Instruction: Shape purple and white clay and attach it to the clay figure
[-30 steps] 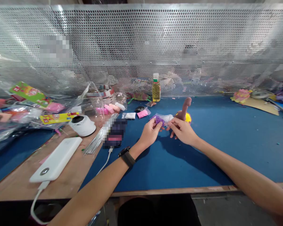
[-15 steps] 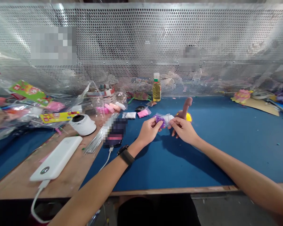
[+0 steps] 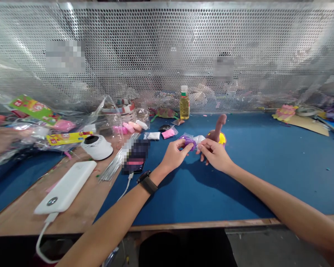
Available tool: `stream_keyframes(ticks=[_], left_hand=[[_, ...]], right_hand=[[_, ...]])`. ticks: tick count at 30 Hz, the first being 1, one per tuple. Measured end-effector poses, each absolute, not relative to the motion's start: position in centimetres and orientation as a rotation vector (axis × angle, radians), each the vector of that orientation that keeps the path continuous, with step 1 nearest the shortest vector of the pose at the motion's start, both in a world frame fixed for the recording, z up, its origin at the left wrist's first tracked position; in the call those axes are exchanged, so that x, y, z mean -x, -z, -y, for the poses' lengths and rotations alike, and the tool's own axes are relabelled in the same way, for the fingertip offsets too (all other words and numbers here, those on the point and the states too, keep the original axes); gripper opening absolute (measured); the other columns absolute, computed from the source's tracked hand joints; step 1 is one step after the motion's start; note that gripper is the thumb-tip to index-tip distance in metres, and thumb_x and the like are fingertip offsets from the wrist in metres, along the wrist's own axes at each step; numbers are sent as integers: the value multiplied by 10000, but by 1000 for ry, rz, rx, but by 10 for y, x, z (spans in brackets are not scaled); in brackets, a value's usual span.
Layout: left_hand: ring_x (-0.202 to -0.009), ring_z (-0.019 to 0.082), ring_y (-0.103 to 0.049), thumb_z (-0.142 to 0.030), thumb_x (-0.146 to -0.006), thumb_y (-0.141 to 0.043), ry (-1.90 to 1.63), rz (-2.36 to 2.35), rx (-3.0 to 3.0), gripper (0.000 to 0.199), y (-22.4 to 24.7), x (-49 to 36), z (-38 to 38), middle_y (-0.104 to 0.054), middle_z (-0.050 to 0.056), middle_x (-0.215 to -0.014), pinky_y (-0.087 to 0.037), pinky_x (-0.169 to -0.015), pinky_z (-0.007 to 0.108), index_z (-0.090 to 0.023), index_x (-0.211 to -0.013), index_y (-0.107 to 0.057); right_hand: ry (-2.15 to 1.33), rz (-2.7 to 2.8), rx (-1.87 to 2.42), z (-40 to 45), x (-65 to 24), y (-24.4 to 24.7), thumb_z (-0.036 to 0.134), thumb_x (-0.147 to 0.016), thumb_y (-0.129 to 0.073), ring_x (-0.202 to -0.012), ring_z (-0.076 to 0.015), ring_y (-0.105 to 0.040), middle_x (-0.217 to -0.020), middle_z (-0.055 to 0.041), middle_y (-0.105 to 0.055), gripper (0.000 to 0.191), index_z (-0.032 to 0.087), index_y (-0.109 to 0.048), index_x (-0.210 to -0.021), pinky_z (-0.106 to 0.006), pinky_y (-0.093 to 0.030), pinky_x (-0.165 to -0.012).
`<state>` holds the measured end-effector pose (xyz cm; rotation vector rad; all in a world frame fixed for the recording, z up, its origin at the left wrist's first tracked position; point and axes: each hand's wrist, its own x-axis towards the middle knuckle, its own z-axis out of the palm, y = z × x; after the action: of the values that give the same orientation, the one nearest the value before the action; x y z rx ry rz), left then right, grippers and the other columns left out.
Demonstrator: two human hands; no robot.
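Above the blue tabletop, my left hand [image 3: 176,154] pinches a small clear packet of purple modelling clay [image 3: 188,141]. My right hand [image 3: 216,154] is closed on the other end of the packet, where the clear plastic looks whitish. Just behind the right hand stands a brownish-mauve clay model [image 3: 218,128] with a tall upright stem and a yellow part [image 3: 222,139] at its base; the hand hides some of it. Beyond my left hand lie a pink clay packet [image 3: 169,132], a white packet [image 3: 153,135] and a black one [image 3: 164,128].
A bottle of yellow liquid [image 3: 184,104] stands by the perforated metal screen [image 3: 167,48]. Left are a phone [image 3: 136,157], metal wires [image 3: 115,163], a white power bank [image 3: 65,187] and a white roll [image 3: 97,147]. Another person's blurred hand [image 3: 5,141] is at far left, among plastic bags.
My hands keep hold of the purple clay packet, and its plastic is slightly shifted between my fingers. The other person's hand at far left has moved.
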<state>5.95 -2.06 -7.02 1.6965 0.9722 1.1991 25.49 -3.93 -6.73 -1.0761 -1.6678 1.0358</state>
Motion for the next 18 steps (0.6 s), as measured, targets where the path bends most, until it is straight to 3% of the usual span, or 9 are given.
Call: stream_keyframes(ticks=[10,18], left_hand=[[-623,135,-593,-394,-920,-660,-1157,-967,-1783,330,73,-61,24,-657,21,-681,-498,-588,245,-164,-693,-594],[-721,155,-639,-367,-950,-639,-1145,-899,-1865,241,64,-70,36,-741,55,-834,-501,-632,237,-149,-894,-724]], right_hand=[[-911,1787,1044,51,-248,64,488,-1002,-563,-607,-133,-687,-798,-22,-720,285,214,-579,-928,-208,-565,-446],[-900,1802,1048,43,-251,79,422,-1003,-555,-497,-128,-606,-651,25,-658,210,244,-524,-896,-230,-546,-429]])
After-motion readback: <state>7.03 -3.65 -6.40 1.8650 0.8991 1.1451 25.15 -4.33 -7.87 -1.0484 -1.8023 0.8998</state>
